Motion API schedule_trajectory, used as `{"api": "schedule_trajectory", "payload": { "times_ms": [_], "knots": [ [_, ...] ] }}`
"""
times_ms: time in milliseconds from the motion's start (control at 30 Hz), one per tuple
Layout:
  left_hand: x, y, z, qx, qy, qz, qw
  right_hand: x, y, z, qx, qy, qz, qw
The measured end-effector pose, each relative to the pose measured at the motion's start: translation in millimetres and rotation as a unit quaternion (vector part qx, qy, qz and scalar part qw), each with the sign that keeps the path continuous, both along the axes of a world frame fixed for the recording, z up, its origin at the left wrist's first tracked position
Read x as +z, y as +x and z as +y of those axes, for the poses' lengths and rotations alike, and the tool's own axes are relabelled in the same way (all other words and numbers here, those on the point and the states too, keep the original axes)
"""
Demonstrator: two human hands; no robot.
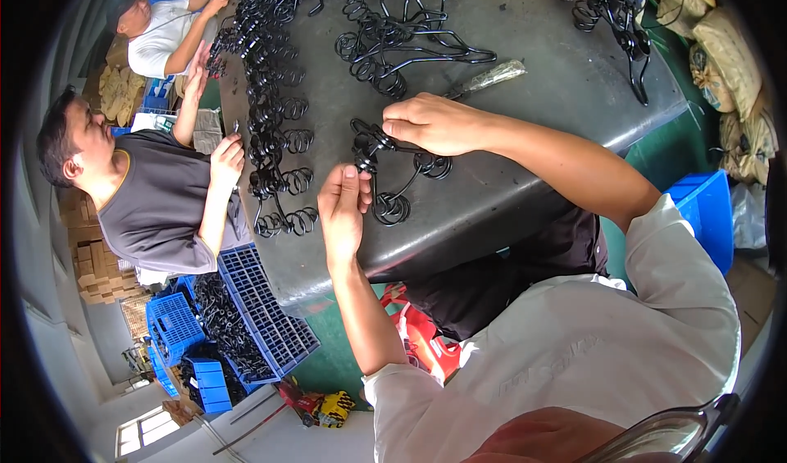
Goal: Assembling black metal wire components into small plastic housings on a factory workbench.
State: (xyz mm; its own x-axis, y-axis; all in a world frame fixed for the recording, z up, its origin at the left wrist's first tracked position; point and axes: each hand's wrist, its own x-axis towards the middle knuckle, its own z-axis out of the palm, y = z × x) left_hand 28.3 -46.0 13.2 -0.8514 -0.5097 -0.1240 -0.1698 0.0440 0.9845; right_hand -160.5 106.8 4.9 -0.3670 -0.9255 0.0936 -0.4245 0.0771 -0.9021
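Note:
Between my two hands, just above the dark table top [484, 164], is a black coiled wire spring [392, 209] with round loops and bent arms. My left hand [343, 205] pinches its near left part with thumb and fingertips. The fingers of my right hand [438, 125] are curled closed over the upper right side of the same piece; what lies inside them is partly hidden. Just beyond my right hand, a tool with a clear-wrapped handle [496, 76] rests on the table, and its other end runs behind the hand.
Rows of black springs [279, 127] line the table's left side. A loose pile [393, 45] lies beyond my hands, more springs [615, 20] at the far right corner. Two people sit at left, the nearer one's hand [227, 160] by the edge. Blue crates [262, 315] stand lower left.

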Motion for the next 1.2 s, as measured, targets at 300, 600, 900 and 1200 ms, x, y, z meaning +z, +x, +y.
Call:
{"api": "schedule_trajectory", "payload": {
  "times_ms": [300,600,900,1200],
  "knots": [
    [-7.2,-2.4,1.7,-0.019,-0.028,0.042,0.999,-0.7,-4.6,-5.0,0.012,0.004,-0.032,0.999],
    [-4.3,-0.1,-1.8,-0.018,-0.018,0.032,0.999,-2.5,0.2,-3.3,-0.001,0.006,-0.054,0.999],
    [-15.7,2.7,-3.8,-0.002,-0.179,0.023,0.984,-9.9,-2.6,-8.0,0.006,0.023,-0.133,0.991],
    [-15.0,0.1,3.5,0.003,-0.267,0.04,0.963,-20.7,-2.7,-10.1,0.007,-0.005,-0.199,0.98]
  ]
}}
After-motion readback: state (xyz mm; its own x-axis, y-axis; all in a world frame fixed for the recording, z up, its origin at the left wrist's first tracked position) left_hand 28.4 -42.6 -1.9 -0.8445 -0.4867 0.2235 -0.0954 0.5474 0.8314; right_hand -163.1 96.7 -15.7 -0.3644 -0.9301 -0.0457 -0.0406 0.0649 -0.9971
